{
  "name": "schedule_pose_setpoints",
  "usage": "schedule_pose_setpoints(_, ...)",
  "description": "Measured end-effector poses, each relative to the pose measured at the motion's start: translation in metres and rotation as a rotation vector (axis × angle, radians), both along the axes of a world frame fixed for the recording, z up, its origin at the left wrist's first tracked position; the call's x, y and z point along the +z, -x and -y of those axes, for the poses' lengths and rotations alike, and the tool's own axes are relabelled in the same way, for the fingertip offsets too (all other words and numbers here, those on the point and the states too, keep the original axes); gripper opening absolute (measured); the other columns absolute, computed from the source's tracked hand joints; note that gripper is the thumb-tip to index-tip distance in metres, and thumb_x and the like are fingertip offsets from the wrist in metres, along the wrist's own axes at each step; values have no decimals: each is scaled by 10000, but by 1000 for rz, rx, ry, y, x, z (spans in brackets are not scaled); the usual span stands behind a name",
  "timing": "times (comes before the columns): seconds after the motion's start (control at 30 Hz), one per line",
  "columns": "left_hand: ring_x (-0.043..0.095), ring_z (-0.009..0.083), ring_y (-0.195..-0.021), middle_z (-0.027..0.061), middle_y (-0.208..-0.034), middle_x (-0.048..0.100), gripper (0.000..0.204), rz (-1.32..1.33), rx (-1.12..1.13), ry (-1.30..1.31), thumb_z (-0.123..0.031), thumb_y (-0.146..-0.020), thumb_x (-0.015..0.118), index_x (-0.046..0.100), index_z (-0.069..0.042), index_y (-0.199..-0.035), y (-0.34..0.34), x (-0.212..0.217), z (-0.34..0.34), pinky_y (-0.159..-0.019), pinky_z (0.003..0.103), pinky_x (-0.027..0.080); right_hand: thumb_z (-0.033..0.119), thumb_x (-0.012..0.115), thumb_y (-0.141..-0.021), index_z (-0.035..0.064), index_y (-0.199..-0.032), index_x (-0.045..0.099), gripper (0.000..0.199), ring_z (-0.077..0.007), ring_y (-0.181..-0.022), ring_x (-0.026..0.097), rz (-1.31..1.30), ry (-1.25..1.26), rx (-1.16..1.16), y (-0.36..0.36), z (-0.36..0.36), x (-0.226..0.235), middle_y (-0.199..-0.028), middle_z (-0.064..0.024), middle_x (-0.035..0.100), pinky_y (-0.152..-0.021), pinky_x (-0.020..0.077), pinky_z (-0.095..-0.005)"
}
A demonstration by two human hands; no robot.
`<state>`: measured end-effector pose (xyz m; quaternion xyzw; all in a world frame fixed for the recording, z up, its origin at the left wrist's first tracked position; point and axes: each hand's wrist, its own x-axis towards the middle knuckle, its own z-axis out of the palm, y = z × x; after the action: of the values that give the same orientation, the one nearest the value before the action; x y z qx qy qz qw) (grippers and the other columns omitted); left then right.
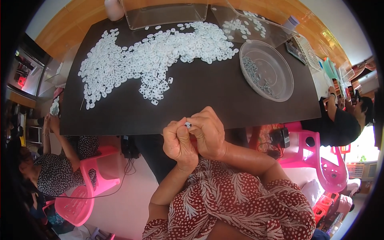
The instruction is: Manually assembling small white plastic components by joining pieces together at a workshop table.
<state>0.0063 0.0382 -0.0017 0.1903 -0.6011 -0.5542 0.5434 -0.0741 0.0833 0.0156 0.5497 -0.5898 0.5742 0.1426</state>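
Note:
Just above the table's near edge, both hands meet around a small white plastic piece with dark holes (188, 125). My left hand (179, 142) is closed, its thumb and fingertips pinching the piece from the left. From the right, my right hand (209, 136) grips the same piece, its fingers curled. The fingertips cover most of it. Beyond the hands lies a wide heap of white oval plastic pieces (112, 68). At its near end is a cluster of smaller squarish white pieces with holes (153, 89). A round clear tray (285, 86) to the right holds small grey parts (253, 74).
Clear plastic bins (166, 25) stand at the back of the dark table (200, 92). A phone (296, 53) lies near its right edge. People sit left (72, 164) and right (340, 122), by pink chairs (106, 176). A cable (108, 195) hangs at the left.

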Motion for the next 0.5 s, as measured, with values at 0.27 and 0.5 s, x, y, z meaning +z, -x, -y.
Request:
schedule_pose_setpoints(0.27,576,152,-654,91,-753,594,121,398,10,491,-36,-858,599,631,19,-961,8,23,31,-575,268,448,-22,673,-706,11,-821,601,140,-251,-659,551,183,-163,-25,30,-25,14,-783,-101,598,-579,452,-335)
schedule_pose_setpoints(0.5,448,259,-687,69,-664,455,56,714,211,1296,-41,-661,559,517,-55,-694,54,27,117,-623,380,369,22,661,-741,2,-827,631,94,-252,-722,586,-14,-153,-374,137,-27,94,-780,-119,609,-657,461,-330)
